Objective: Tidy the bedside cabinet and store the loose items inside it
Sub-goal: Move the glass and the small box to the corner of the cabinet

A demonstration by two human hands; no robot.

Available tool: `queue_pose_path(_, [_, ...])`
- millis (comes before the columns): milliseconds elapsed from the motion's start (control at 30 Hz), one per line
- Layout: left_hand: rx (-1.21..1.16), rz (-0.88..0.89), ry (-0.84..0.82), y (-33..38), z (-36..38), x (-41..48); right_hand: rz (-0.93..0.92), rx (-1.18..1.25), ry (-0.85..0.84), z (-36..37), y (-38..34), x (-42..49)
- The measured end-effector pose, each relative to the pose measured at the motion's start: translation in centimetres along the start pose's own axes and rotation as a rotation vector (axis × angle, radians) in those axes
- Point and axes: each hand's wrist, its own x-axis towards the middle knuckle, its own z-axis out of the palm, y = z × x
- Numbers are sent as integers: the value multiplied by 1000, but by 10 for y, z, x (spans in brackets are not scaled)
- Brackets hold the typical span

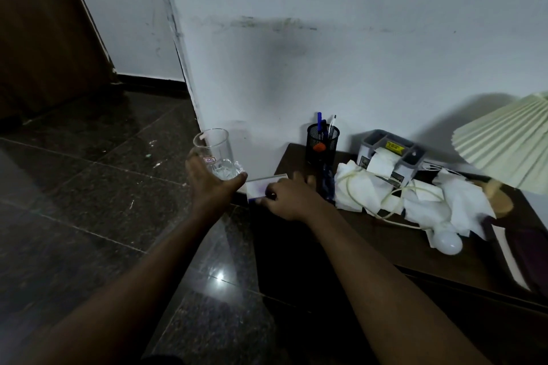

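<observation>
Early stage; nothing seen stored yet. Left hand (212,185) wrapped round a clear, thick-based glass (214,154), upright, just off the left edge of the cabinet top (370,234). Right hand (292,198) gripping a small white box (261,187) at the front left corner. Still to clear: pen cup (322,142) at the back edge, crumpled tissues (353,187), cable (385,201), grey organiser (388,154), bulb (449,243) nearer the front edge.

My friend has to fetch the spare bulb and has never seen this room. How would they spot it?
Find the dark bedside cabinet against the white wall. Left of its pleated lamp shade lies a heap of crumpled paper; the bulb lies at the heap's near edge. It alone is smooth, round and glossy.
</observation>
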Motion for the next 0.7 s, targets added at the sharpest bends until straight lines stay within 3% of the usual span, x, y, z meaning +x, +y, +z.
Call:
queue_pose_path(600, [-21,-103,-481,44,133,10,74,-107,79,1,37,-67])
queue_pose_path(700, [1,-70,-481,39,141,6,73,-118,98,3,36,-68])
